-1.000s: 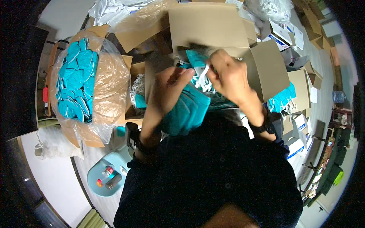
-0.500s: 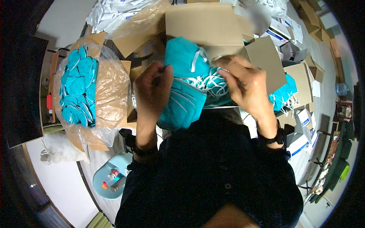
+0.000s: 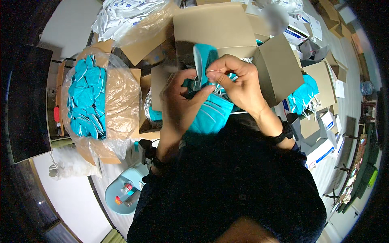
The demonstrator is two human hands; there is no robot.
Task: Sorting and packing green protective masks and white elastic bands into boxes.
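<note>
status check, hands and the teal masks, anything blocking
Left hand and right hand both gripping a stack of teal masks, right fingers pinching a white strap. Open cardboard box just behind. Nothing in the way.

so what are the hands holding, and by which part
A stack of teal face masks: left hand grips its side, right hand pinches a white elastic strap at the top.
</note>
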